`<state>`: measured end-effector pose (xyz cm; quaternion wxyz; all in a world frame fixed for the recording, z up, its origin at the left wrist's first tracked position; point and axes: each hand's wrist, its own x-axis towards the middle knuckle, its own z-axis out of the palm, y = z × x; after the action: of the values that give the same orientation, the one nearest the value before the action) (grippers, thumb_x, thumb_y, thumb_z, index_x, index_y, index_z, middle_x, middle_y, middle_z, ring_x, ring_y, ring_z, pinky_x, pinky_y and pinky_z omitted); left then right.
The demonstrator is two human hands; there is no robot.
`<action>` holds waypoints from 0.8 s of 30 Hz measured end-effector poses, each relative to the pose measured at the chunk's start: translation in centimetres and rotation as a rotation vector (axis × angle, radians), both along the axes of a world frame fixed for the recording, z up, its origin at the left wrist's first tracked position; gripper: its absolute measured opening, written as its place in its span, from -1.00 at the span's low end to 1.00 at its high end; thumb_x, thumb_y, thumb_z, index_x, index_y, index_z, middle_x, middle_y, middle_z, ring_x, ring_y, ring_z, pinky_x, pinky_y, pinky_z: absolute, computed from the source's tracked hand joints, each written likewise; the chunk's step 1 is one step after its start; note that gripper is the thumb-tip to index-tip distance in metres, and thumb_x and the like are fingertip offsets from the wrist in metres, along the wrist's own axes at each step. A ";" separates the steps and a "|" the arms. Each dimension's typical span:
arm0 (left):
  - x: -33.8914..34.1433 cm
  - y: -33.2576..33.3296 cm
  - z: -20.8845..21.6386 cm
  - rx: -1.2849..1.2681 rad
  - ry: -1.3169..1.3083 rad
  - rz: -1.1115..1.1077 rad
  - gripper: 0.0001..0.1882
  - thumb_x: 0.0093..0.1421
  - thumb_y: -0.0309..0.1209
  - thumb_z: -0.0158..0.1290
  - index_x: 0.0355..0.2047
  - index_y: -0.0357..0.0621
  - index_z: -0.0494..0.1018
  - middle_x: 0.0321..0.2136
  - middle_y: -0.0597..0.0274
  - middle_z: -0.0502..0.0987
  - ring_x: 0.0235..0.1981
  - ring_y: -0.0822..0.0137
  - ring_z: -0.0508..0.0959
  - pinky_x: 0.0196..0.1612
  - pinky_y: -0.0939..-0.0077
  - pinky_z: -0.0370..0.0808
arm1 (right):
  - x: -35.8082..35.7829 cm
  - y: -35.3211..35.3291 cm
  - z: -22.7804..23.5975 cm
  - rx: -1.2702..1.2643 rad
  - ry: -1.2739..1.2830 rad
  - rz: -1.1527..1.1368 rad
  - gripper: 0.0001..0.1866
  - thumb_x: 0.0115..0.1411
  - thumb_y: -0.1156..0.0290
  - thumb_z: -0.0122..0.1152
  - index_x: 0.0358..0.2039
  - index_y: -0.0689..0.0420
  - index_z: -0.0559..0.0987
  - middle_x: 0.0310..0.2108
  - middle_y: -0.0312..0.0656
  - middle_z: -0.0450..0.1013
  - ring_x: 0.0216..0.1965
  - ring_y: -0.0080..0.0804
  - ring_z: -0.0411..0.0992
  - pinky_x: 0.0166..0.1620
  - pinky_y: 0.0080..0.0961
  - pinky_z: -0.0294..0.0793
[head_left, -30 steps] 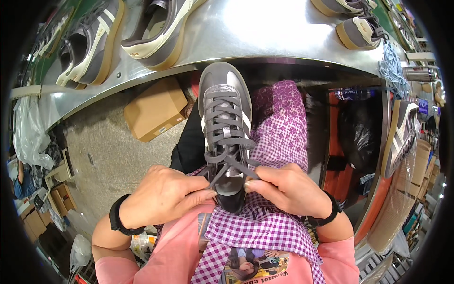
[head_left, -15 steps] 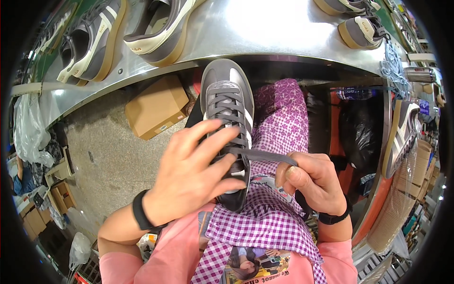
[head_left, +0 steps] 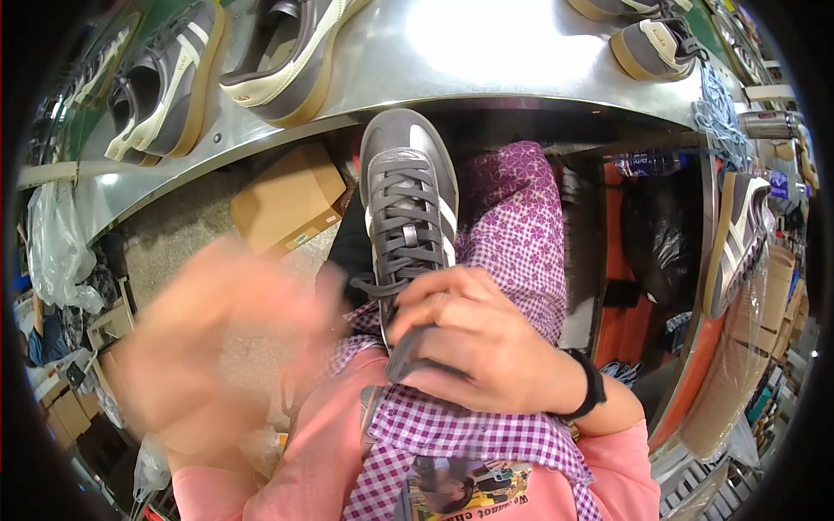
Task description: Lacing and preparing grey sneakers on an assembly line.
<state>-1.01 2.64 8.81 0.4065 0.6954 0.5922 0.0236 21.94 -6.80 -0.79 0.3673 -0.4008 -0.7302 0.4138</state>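
Observation:
A grey sneaker (head_left: 411,152) with white side stripes rests on my lap, its toe pointing away from me. Dark grey shoelaces (head_left: 405,211) cross its tongue in rows, and a loop of lace sticks out on the left near the top eyelets. My right hand (head_left: 473,334) lies over the shoe's opening with fingers curled round the lace, a grey band of which shows below the fingers. To the left of the shoe, my left hand (head_left: 234,321) is smeared by motion, so its fingers and anything in them cannot be made out.
Ahead, a metal bench (head_left: 486,74) carries several similar sneakers (head_left: 300,74). Under it on the left lies a cardboard box (head_left: 291,195). At the right, another sneaker (head_left: 735,243) stands beside a bundle of light blue laces (head_left: 719,122), near a black plastic bag (head_left: 665,226).
My left hand has left the shoe and swung left. My right hand, with the lace, has moved left from beside the shoe onto its opening.

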 end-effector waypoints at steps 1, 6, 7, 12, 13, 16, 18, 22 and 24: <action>2.6 0.9 -3.9 0.174 -0.426 -0.504 -0.68 0.02 -0.36 0.11 -0.25 -0.32 0.49 -0.10 -0.03 0.47 0.00 0.05 0.42 0.09 0.18 0.33 | 0.5 0.1 -0.7 -0.122 0.222 -0.024 -0.85 0.07 0.45 0.31 -0.49 0.18 0.49 -0.41 -0.22 0.47 -0.25 -0.25 0.46 -0.15 -0.32 0.43; 1.5 -1.0 -10.8 0.199 -0.273 -0.404 -0.79 -0.01 -0.36 0.27 -0.41 -0.18 0.52 -0.16 0.12 0.44 -0.05 0.09 0.41 0.04 0.26 0.31 | 2.2 -0.4 0.4 -0.301 0.152 -0.192 -0.89 0.06 0.53 0.32 -0.40 0.22 0.55 -0.49 -0.22 0.44 -0.52 -0.45 0.44 -0.43 -0.58 0.43; 1.4 -1.1 -10.8 0.072 -0.360 -0.311 -0.82 0.01 -0.39 0.26 -0.43 -0.18 0.51 -0.18 0.14 0.45 -0.07 0.11 0.42 0.03 0.28 0.31 | 1.8 -0.7 -0.1 -0.078 -0.118 -0.242 -0.87 0.03 0.52 0.32 -0.38 0.20 0.55 -0.52 -0.23 0.41 -0.54 -0.40 0.44 -0.46 -0.55 0.43; 1.5 0.2 -10.8 -0.256 -0.566 -0.282 -0.81 0.15 -0.34 0.17 -0.36 -0.21 0.48 -0.22 0.18 0.44 -0.11 0.26 0.42 0.04 0.41 0.31 | -1.1 -0.1 -2.6 0.113 -0.459 -0.257 -0.86 -0.05 0.46 0.27 -0.41 0.10 0.54 -0.57 -0.24 0.27 -0.59 -0.34 0.42 -0.53 -0.42 0.42; 1.2 0.3 -11.0 -0.253 -0.565 -0.282 -0.81 0.15 -0.34 0.17 -0.36 -0.21 0.48 -0.22 0.18 0.44 -0.11 0.26 0.42 0.04 0.41 0.31 | -1.2 0.0 -2.9 0.046 -0.447 -0.205 -0.86 -0.05 0.44 0.26 -0.42 0.07 0.54 -0.58 -0.24 0.23 -0.58 -0.34 0.42 -0.53 -0.39 0.42; 0.3 -0.1 -11.5 -0.176 -0.553 -0.298 -0.76 0.11 -0.33 0.20 -0.31 -0.21 0.47 -0.19 0.16 0.45 -0.06 0.22 0.43 0.05 0.40 0.31 | 2.8 0.9 0.7 -0.242 0.061 -0.132 -0.85 -0.06 0.51 0.28 -0.41 0.21 0.59 -0.58 -0.18 0.37 -0.64 -0.36 0.32 -0.56 -0.39 0.25; 1.0 -0.7 -11.2 0.123 -0.414 -0.186 -0.67 0.02 -0.35 0.25 -0.23 -0.19 0.47 -0.14 0.11 0.45 0.00 0.13 0.41 0.08 0.34 0.30 | 6.6 -1.4 3.1 -0.047 0.238 -0.503 -0.94 -0.03 0.56 0.28 -0.60 0.17 0.59 -0.63 -0.22 0.45 -0.73 -0.52 0.29 -0.65 -0.45 0.21; 5.6 -1.7 -9.2 0.317 -0.588 -0.714 -0.40 0.02 -0.14 0.25 -0.03 -0.25 0.38 -0.08 0.04 0.43 0.04 0.06 0.39 0.01 0.23 0.33 | 8.5 -2.2 8.4 -0.363 1.213 0.102 -0.88 0.00 0.71 0.21 -0.63 0.30 0.60 -0.77 -0.15 0.34 -0.90 -0.52 0.15 -0.80 -0.59 -0.07; 6.6 -3.5 -9.6 0.106 -0.768 -0.842 -0.58 0.12 -0.21 0.17 -0.12 -0.23 0.39 -0.24 0.08 0.47 -0.15 0.11 0.47 -0.18 0.31 0.37 | 6.4 -1.0 8.9 -0.286 1.148 0.180 -0.84 0.05 0.67 0.19 -0.65 0.35 0.57 -0.75 -0.07 0.36 -0.88 -0.40 0.20 -0.80 -0.48 0.05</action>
<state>5.60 -0.90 -0.75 0.5316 0.8322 0.0717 0.1403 28.38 -7.85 8.07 0.6092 -0.0951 -0.3830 0.6879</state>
